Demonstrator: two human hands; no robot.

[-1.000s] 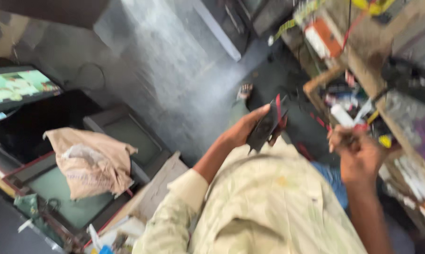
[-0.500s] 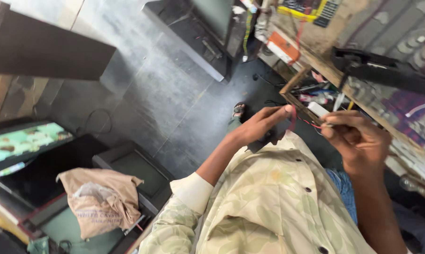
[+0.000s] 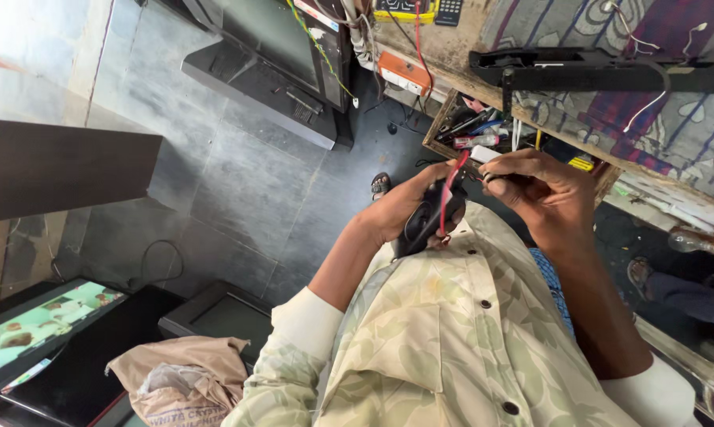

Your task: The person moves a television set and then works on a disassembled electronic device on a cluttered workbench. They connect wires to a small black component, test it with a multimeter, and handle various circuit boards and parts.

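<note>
The left hand (image 3: 408,209) is clamped on a black device (image 3: 429,223) with a red wire (image 3: 450,186); the right hand (image 3: 542,190) pinches a thin tool, just beside the worktop's (image 3: 452,55) front edge.

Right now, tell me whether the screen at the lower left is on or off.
On. The flat screen lying at the lower left shows a bright green picture, while the television at the top is dark.
</note>
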